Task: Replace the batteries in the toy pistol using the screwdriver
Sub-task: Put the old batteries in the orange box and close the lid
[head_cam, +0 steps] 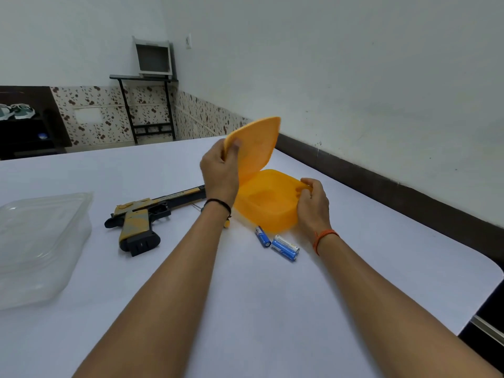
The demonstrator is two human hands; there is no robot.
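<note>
An orange plastic box (pixel 268 203) stands on the white table (pixel 245 296). My left hand (pixel 221 173) grips the edge of its orange lid (pixel 256 143), which is raised and tilted. My right hand (pixel 312 205) grips the box's right rim. The toy pistol (pixel 144 216), black with yellow and grey patches, lies on its side left of the box. Three blue batteries lie in front of the box: one alone (pixel 262 236) and a pair side by side (pixel 285 247). A thin metal shaft (pixel 197 207) and a yellow tip (pixel 227 224) of the screwdriver show on either side of my left forearm.
A clear plastic container (pixel 41 246) sits at the left of the table. A dark ledge runs along the wall at the table's right edge. A black stand with a white frame on it is on the floor beyond the table.
</note>
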